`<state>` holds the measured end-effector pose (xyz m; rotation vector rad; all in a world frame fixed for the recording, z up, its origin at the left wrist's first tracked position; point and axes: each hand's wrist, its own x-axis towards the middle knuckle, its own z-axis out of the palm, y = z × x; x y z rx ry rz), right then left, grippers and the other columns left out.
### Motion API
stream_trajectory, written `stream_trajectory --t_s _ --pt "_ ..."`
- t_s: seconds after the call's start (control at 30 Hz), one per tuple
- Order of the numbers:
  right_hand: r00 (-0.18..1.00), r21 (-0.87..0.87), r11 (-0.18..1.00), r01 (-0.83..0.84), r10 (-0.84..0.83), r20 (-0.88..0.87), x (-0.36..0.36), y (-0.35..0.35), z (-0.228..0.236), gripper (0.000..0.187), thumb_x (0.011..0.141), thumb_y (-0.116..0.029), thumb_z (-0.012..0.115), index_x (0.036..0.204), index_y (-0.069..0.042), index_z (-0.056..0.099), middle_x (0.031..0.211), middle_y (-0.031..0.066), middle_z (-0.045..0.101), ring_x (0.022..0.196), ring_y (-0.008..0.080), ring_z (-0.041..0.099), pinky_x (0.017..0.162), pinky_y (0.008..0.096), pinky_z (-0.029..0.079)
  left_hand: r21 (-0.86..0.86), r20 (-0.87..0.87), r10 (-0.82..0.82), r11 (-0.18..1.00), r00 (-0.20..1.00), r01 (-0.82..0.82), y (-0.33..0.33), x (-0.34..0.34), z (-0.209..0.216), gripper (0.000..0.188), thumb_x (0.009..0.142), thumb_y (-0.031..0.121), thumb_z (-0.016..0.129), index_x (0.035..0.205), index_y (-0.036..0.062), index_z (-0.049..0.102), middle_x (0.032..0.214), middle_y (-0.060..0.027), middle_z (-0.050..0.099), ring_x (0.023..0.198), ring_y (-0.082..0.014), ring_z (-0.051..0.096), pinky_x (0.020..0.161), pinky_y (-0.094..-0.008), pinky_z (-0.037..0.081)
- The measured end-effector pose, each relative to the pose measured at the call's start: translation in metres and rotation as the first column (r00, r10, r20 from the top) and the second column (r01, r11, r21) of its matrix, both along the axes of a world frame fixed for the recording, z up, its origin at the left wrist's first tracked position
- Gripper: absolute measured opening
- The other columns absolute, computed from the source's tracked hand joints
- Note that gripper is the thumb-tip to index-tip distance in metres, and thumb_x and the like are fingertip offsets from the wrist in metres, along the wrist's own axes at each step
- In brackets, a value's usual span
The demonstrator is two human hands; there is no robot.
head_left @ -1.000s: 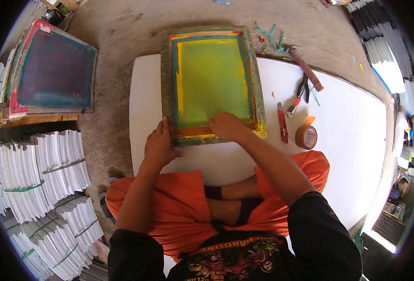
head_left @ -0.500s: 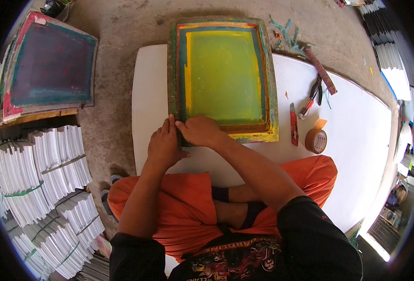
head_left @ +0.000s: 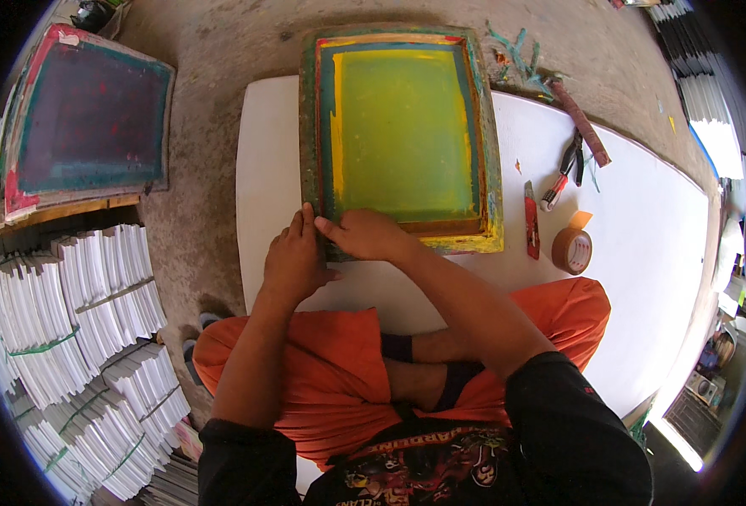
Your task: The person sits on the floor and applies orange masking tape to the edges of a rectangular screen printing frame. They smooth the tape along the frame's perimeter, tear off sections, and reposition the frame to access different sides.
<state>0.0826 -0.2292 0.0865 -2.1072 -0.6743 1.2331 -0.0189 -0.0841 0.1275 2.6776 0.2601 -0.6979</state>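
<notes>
A screen-printing frame (head_left: 493, 169) with yellow-green mesh and paint-stained rails rests on a white board (head_left: 643, 211) before me. Both of my hands are at its near left corner. My left hand (head_left: 295, 257) lies along the outer left rail, its fingers stretched forward and its thumb apart to the right. Curled over the near rail, my right hand (head_left: 366, 234) grips the frame, with its thumb pointing at the corner beside my left fingertips. The corner itself is mostly hidden under my hands.
Right of the frame lie a red cutter knife (head_left: 531, 223), a brown tape roll (head_left: 572, 250), pliers (head_left: 573, 160) and a dark red rod (head_left: 581, 122). Green scraps (head_left: 525, 59) lie beyond. Another screen (head_left: 94, 118) leans at the left, above bundled paper stacks (head_left: 78, 312).
Hardly anything differs. Both hands stay at the frame's near left corner, and the whole view has shifted very slightly.
</notes>
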Motion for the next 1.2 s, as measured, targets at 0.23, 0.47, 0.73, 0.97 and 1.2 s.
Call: stream_trajectory --t_s 0.23,0.47,0.73,0.97,1.2 --pt "0.992 0.081 0.994 -0.066 0.057 0.117 -0.008 -0.007 -0.013 0.091 0.101 -0.071 0.031 0.092 0.009 0.072 0.086 0.0304 0.070 0.088 0.0494 0.069 0.083 0.0561 0.053 0.037 0.003 -0.007 0.999 1.000 0.007 0.001 -0.001 0.000 0.134 0.057 0.035 0.097 0.158 -0.0056 0.019 0.152 -0.0235 0.045 0.130 -0.0392 0.055 0.107 -0.0440 0.048" --pt "0.995 0.007 1.000 0.015 -0.016 0.100 -0.009 -0.042 0.009 0.064 0.109 -0.048 0.036 0.088 0.003 0.069 0.087 0.0248 0.064 0.091 0.0442 0.063 0.087 0.0507 0.049 0.180 -0.046 -0.017 0.983 0.999 0.025 -0.008 0.004 0.010 0.128 0.060 0.039 0.096 0.158 -0.0020 0.024 0.153 -0.0184 0.045 0.134 -0.0337 0.051 0.109 -0.0497 0.043" --pt "0.955 -0.071 0.987 0.147 -0.123 0.271 -0.002 -0.134 0.032 0.056 0.108 -0.045 0.040 0.095 0.003 0.067 0.097 0.0225 0.063 0.094 0.0422 0.061 0.086 0.0501 0.049 0.302 -0.124 -0.002 0.952 0.992 0.039 -0.021 0.010 0.012 0.123 0.066 0.045 0.093 0.159 0.0004 0.025 0.155 -0.0155 0.044 0.140 -0.0335 0.045 0.113 -0.0576 0.037" --pt "0.914 -0.054 0.977 0.207 -0.173 0.367 0.024 -0.181 0.055 0.044 0.102 -0.042 0.052 0.108 -0.002 0.070 0.102 0.0236 0.066 0.104 0.0438 0.064 0.091 0.0523 0.051 0.396 0.014 -0.084 0.915 0.996 0.072 -0.029 0.012 0.021 0.114 0.066 0.044 0.092 0.155 0.0019 0.034 0.157 -0.0161 0.041 0.148 -0.0349 0.035 0.120 -0.0606 0.026" --pt "0.889 -0.121 0.992 0.038 0.022 0.458 0.011 -0.194 0.043 0.045 0.080 -0.034 0.080 0.114 -0.008 0.068 0.103 0.0109 0.066 0.099 0.0325 0.068 0.081 0.0455 0.054 -0.079 0.179 -0.391 0.909 0.903 0.409 -0.049 0.017 -0.004 0.070 0.071 0.027 0.087 0.131 0.0032 0.059 0.132 -0.0142 0.059 0.129 -0.0314 0.054 0.112 -0.0494 0.041"
